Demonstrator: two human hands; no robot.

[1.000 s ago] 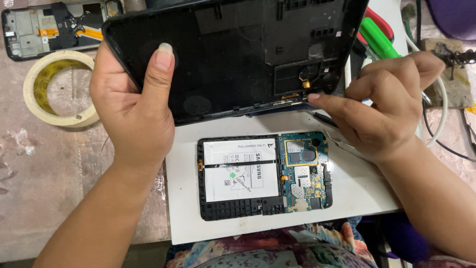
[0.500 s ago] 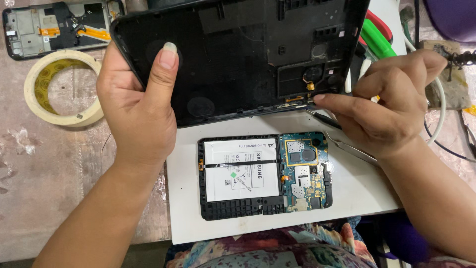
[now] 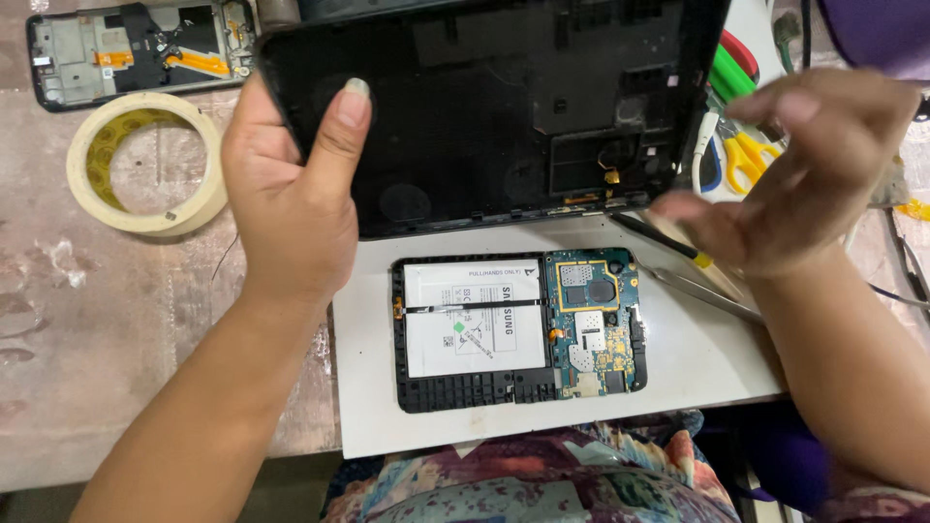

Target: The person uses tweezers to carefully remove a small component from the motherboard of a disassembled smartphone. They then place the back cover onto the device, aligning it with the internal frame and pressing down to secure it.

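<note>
Disassembly of a tablet, rear cover separated. The black rear cover (image 3: 504, 107) is held tilted above the far edge of the white work board (image 3: 697, 358) by the left hand (image 3: 291, 203), whose thumb is pressed on the inner face near the cover's left edge while the fingers wrap behind it. The right hand (image 3: 794, 184) is blurred beside the cover's lower right corner, its fingers loosely curled; whether anything is pinched in it cannot be told. The opened tablet body (image 3: 518, 329), with white battery and green circuit board exposed, lies flat at the middle of the board. The step in hand is judged to be work on the small parts at the cover's lower right corner; steady, fine fingertip placement there would be called for next. A dark-handled tool (image 3: 659, 237) and metal tweezers (image 3: 702, 291) are partly hidden under the right hand. A tape roll (image 3: 145, 160) lies on the desk at left; a second opened device (image 3: 136, 48) is cut off at the far left corner.
</note>
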